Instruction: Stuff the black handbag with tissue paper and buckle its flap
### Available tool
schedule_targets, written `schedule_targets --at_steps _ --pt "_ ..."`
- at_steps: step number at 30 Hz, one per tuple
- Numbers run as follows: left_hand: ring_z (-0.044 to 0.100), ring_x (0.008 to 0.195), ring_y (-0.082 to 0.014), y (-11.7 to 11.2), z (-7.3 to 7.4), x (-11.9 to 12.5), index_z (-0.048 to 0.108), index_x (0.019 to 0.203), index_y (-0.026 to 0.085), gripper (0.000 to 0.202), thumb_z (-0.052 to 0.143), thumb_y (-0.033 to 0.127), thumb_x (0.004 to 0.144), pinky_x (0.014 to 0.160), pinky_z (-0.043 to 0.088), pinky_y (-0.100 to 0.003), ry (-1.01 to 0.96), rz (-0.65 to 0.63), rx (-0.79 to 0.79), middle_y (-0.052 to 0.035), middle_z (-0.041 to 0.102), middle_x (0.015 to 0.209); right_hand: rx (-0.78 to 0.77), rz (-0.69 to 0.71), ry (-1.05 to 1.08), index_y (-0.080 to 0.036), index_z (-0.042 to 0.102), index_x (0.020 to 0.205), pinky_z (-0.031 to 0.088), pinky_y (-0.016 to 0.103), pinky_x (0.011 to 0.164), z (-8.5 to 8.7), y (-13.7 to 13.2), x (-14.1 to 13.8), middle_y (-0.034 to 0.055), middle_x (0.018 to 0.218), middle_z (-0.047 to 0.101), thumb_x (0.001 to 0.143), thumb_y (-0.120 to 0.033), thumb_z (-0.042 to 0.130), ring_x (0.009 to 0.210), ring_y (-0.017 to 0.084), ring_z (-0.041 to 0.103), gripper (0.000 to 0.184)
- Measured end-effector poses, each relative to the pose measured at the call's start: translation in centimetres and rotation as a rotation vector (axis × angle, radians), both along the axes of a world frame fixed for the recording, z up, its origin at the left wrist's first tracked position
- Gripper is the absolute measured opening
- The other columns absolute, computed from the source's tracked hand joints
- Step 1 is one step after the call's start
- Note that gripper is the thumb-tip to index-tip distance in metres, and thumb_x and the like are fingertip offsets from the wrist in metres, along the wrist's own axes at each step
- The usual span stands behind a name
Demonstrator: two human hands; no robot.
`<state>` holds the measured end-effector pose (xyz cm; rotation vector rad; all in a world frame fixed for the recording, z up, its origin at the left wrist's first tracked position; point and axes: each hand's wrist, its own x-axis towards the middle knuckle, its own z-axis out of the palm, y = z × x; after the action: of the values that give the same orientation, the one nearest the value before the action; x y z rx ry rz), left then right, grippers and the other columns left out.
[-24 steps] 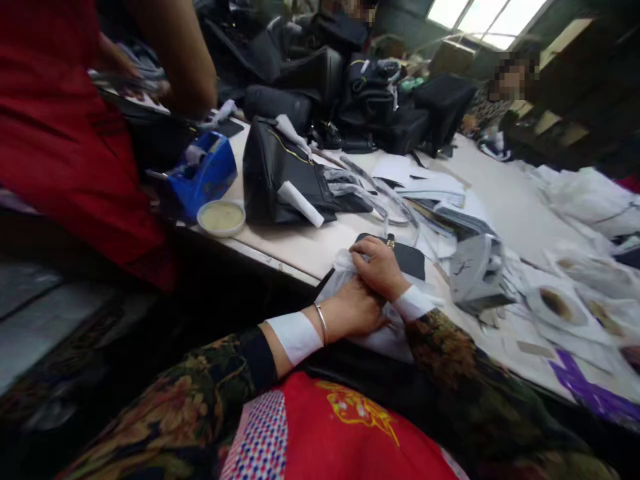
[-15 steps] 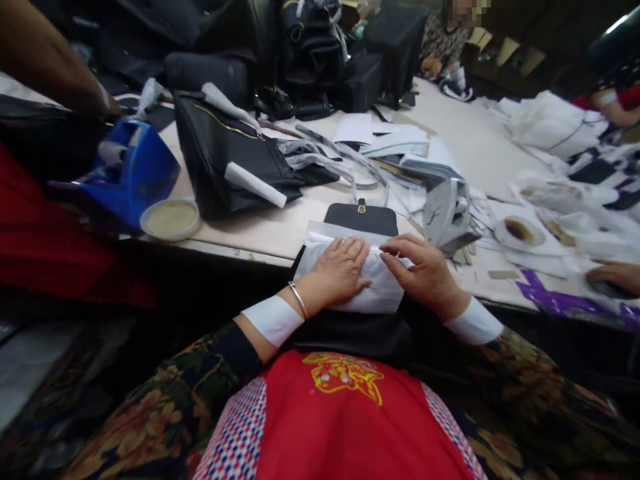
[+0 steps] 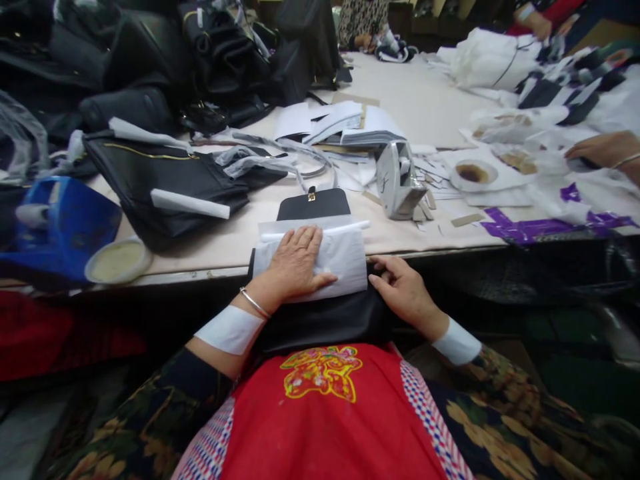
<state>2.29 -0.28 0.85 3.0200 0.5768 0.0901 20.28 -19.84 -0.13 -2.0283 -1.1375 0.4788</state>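
A black leather bag lies against my red apron and the table's front edge. Its flap, with a small gold clasp, is folded out onto the tabletop. Over the bag is a sheet of thin white paper, its far edge folded or rolled. My left hand rests flat on this paper, fingers extended and thumb out to the side. At the bag's right side is my right hand, its thumb and index finger apart beside the edge. Nothing shows between those fingertips; the other fingers curl under.
A blue tape dispenser, a shallow tub and another black bag stand left. Right of the flap is a grey tape dispenser. Paper stacks lie behind. A co-worker's hand reaches in at far right.
My right hand has moved off the paper, down to the bag's right side. My left hand still presses the paper. The view has turned right.
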Motion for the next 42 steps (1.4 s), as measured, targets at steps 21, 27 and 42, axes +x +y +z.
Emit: schedule_targets --at_steps 21,27,42 --pt "0.027 0.149 -0.0338 -0.6 -0.1 0.8 0.025 0.154 0.004 0.099 0.043 0.074 0.086 0.123 0.017 -0.048 0.037 0.07 0.03 -0.0219 0.031 0.16 0.02 0.264 0.775 -0.018 0.076 0.089 0.05 0.035 0.088 2.7 0.1 -0.2 0.0034 0.093 0.073 0.074 -0.034 0.077 0.092 0.022 0.065 0.022" --pt "0.026 0.149 -0.034 -0.5 -0.2 0.7 0.024 0.155 0.005 0.099 0.043 0.074 0.086 0.123 0.016 -0.047 0.029 0.071 0.024 -0.0214 0.031 0.161 0.023 0.173 0.642 -0.018 0.075 0.08 0.051 0.033 0.079 2.9 0.7 -0.9 0.0033 0.086 0.073 0.076 -0.039 0.075 0.082 0.021 0.065 0.022" --pt "0.03 0.147 -0.0339 -0.6 -0.1 0.6 0.027 0.154 0.005 0.099 0.044 0.074 0.085 0.123 0.017 -0.047 0.016 0.067 0.022 -0.0218 0.032 0.16 0.018 0.062 0.691 -0.017 0.065 0.068 0.024 0.026 0.052 2.3 1.1 -1.0 -0.0043 0.054 0.047 0.082 -0.054 0.067 0.053 0.01 0.036 0.041"
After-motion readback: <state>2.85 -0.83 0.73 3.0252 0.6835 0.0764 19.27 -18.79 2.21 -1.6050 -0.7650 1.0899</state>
